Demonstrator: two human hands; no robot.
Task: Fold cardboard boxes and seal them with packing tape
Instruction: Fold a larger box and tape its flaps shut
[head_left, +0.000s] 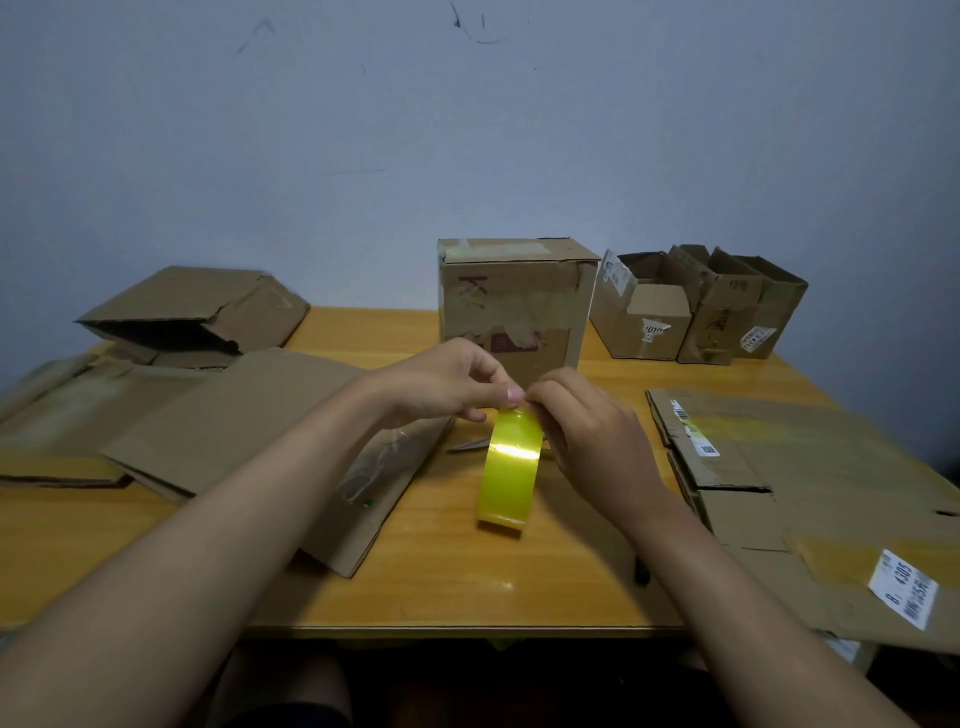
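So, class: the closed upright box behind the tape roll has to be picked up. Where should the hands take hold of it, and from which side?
Grip the upright box by its two vertical side walls, one hand coming in from each side. It stands tall with a closed, taped top, so there is no rim to hook. The open boxes crowd its right side, so slide it forward first. Both hands are busy with the tape roll.

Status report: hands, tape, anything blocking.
Left hand and right hand both pinching top of yellow packing tape roll. Roll upright on edge. Closed brown cardboard box behind, untouched. Nothing blocking.
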